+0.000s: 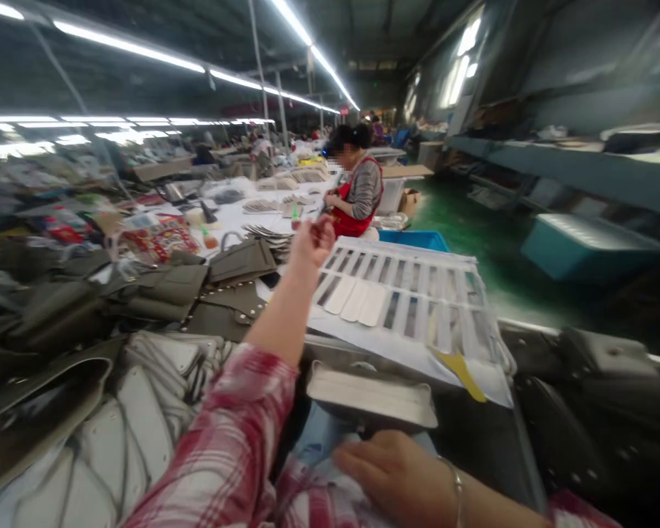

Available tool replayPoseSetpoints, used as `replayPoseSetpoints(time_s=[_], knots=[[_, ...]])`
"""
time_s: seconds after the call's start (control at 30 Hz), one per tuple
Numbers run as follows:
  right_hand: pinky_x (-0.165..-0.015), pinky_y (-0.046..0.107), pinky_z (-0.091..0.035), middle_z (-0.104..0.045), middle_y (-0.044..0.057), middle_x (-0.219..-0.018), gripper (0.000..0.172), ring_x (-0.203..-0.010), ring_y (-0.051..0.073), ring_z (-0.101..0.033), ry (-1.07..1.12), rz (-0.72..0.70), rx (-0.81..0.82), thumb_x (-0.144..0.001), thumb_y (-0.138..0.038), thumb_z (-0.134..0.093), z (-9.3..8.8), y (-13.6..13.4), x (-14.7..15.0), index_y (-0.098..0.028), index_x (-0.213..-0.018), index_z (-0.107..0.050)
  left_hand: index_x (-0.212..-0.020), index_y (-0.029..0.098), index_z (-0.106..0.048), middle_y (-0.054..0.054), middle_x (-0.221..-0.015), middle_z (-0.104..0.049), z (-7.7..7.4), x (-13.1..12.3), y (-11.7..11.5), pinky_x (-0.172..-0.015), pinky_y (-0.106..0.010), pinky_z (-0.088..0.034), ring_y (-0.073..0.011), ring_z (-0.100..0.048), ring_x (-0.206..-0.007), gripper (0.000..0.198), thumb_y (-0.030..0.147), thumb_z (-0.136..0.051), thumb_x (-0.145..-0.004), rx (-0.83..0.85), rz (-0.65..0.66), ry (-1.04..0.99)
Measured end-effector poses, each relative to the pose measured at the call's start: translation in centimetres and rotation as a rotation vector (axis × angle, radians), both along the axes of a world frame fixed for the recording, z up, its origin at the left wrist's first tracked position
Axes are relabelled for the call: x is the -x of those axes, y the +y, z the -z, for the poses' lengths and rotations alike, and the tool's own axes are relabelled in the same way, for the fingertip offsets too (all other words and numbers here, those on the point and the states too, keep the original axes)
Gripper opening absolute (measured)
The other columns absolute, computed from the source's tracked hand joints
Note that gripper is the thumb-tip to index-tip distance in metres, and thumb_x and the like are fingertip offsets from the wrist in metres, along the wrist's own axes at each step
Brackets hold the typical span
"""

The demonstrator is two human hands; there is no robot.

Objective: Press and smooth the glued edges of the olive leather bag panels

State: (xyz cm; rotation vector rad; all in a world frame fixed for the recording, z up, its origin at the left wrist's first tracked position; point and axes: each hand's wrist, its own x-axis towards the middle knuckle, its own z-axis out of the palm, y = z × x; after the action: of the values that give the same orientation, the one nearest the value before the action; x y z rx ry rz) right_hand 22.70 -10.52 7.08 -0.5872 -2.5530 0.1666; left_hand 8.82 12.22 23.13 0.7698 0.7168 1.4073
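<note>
The strip [371, 396] lies crosswise just beyond the right hand [393, 469], the nearer one; the left hand [314, 242] reaches well past, fingers curled. Whether either grip holds anything, I cannot tell.

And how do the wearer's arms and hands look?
The left hand and right hand are gloveless. The left sleeve is red-and-white plaid; only a reddish bit of the right sleeve shows. A bangle circles the right wrist.
</note>
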Motion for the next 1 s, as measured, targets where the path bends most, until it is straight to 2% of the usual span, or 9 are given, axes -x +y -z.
replayPoseSetpoints(time_s=[0.1, 0.2, 0.23, 0.3, 0.37, 0.43, 0.53, 0.63, 1.0], knots=[[-0.07, 0.025, -0.054, -0.068, 0.004, -0.094, 0.031, -0.08, 0.014, -0.065, 0.169, 0.483, 0.018, -0.085, -0.012, -0.045, 1.6, -2.4, -6.5, -0.021, -0.113, -0.053, -0.083, 0.009, -0.057, 0.004, -0.079, -0.058, 1.2, 3.1, -2.9, -0.067, -0.014, -0.031, 0.0048, -0.04, -0.06, 0.059, 0.021, 0.0, -0.094, -0.14, 0.125, 0.004], [-0.076, 0.026, -0.054, -0.067, 0.004, -0.094, 0.027, -0.084, 0.015, -0.065, 0.268, 0.906, 0.038, -0.086, -0.015, -0.05, 3.3, -4.3, -11.7, -0.024, -0.111, -0.054, -0.076, 0.021, -0.062, 0.005, -0.081, -0.061, 7.0, 5.3, -8.0, -0.071, -0.023, -0.045, -0.0096, -0.055, -0.074, 0.03, 0.035, -0.04, -0.091, -0.63, 0.27, 0.556], [-0.077, 0.028, -0.055, -0.066, 0.004, -0.097, 0.028, -0.086, 0.016, -0.064, 0.255, 0.947, 0.048, -0.085, -0.018, -0.052, 4.0, -4.5, -12.7, -0.024, -0.112, -0.054, -0.082, 0.022, -0.064, 0.002, -0.087, -0.062, 9.6, 5.3, -9.8, -0.077, -0.027, -0.046, -0.0137, -0.057, -0.083, 0.017, 0.034, -0.053, -0.085, -0.726, 0.374, 0.795], [-0.082, 0.034, -0.054, -0.063, 0.007, -0.104, 0.032, -0.095, 0.02, -0.061, 0.172, 0.927, 0.053, -0.084, -0.023, -0.055, 5.5, -4.2, -13.4, -0.023, -0.116, -0.055, -0.098, 0.021, -0.062, -0.002, -0.099, -0.061, 14.8, 4.1, -12.8, -0.084, -0.029, -0.046, -0.0157, -0.056, -0.092, 0.018, 0.029, -0.06, -0.082, -0.813, 0.574, 1.113], [-0.092, 0.043, -0.049, -0.061, 0.008, -0.111, 0.032, -0.104, 0.023, -0.057, 0.07, 0.869, 0.063, -0.083, -0.027, -0.057, 7.0, -3.2, -12.7, -0.022, -0.115, -0.057, -0.103, 0.02, -0.06, -0.005, -0.102, -0.061, 19.1, 1.9, -14.7, -0.086, -0.031, -0.045, -0.0167, -0.054, -0.094, 0.023, 0.029, -0.06, -0.083, -0.875, 0.631, 1.243], [-0.098, 0.049, -0.042, -0.059, 0.008, -0.114, 0.023, -0.109, 0.024, -0.053, 0.026, 0.822, 0.067, -0.083, -0.027, -0.058, 8.0, -2.0, -11.5, -0.023, -0.105, -0.062, -0.105, 0.02, -0.059, -0.006, -0.104, -0.061, 21.8, -0.4, -15.4, -0.086, -0.034, -0.044, -0.0184, -0.053, -0.095, 0.024, 0.03, -0.059, -0.083, -0.885, 0.623, 1.329], [-0.1, 0.051, -0.037, -0.058, 0.008, -0.113, 0.011, -0.112, 0.024, -0.05, 0.092, 0.806, 0.073, -0.083, -0.022, -0.058, 9.0, -1.0, -10.2, -0.023, -0.091, -0.066, -0.096, 0.02, -0.062, -0.005, -0.098, -0.062, 23.3, -2.9, -15.3, -0.081, -0.035, -0.043, -0.0198, -0.053, -0.09, 0.015, 0.029, -0.056, -0.086, -0.881, 0.618, 1.425], [-0.1, 0.052, -0.037, -0.058, 0.007, -0.111, 0.009, -0.113, 0.024, -0.048, 0.175, 0.822, 0.103, -0.083, -0.019, -0.058, 9.4, -1.0, -10.0, -0.022, -0.085, -0.066, -0.083, 0.02, -0.065, -0.003, -0.09, -0.062, 23.4, -3.8, -14.9, -0.076, -0.033, -0.04, -0.0185, -0.052, -0.084, 0.017, 0.028, -0.05, -0.089, -0.875, 0.643, 1.462], [-0.104, 0.052, -0.031, -0.059, 0.007, -0.112, 0.009, -0.118, 0.025, -0.045, 0.214, 0.882, 0.149, -0.082, -0.016, -0.058, 9.9, -1.0, -9.7, -0.021, -0.078, -0.064, -0.072, 0.018, -0.063, -0.002, -0.083, -0.061, 23.6, -5.3, -14.7, -0.072, -0.033, -0.037, -0.0177, -0.05, -0.079, 0.019, 0.026, -0.053, -0.087, -0.83, 0.67, 1.553]])
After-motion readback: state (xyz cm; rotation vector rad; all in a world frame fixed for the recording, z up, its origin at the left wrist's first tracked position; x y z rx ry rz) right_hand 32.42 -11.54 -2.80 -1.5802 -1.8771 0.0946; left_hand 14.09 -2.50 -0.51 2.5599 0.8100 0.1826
